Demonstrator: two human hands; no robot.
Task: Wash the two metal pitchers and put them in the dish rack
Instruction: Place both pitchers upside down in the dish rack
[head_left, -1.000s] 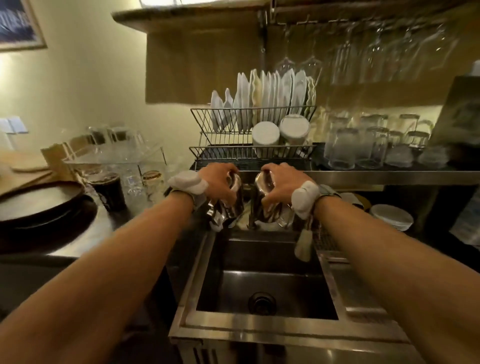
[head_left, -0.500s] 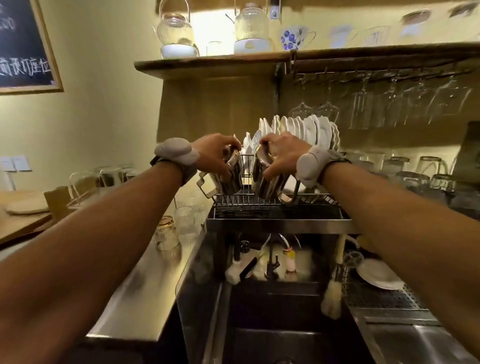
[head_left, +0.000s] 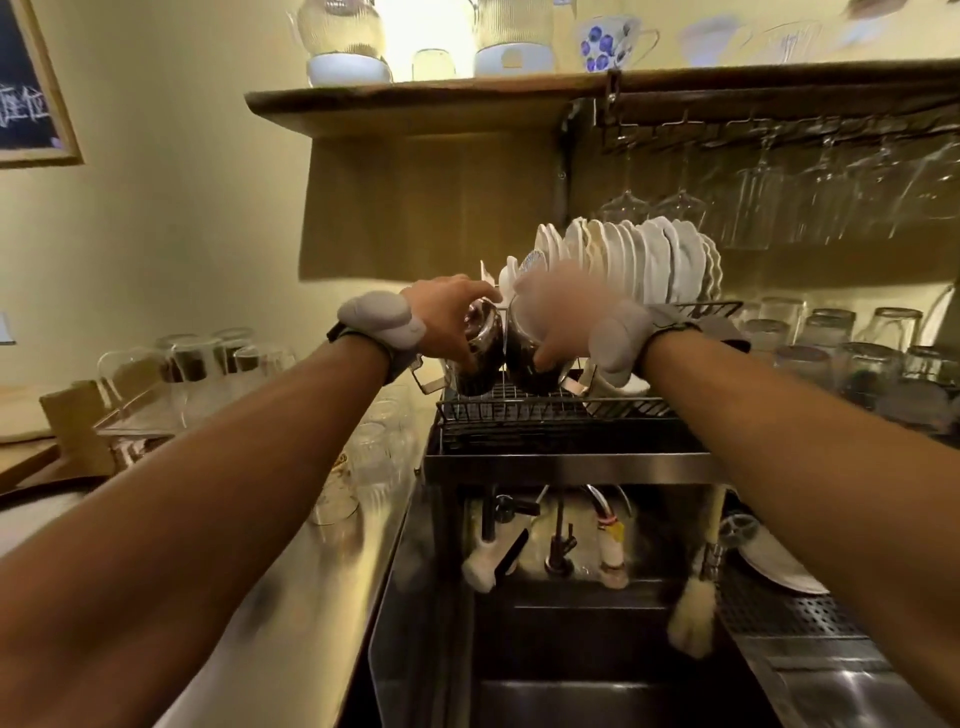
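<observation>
Fingers (head_left: 464, 355) of the left hand (head_left: 451, 321) curl round the left pitcher (head_left: 480, 358), the blurred right hand (head_left: 558, 318) grips the right pitcher (head_left: 527, 364) beside it, both down at the dish rack (head_left: 550, 411) beneath the fingertips, white plates (head_left: 641, 260) just beyond.
</observation>
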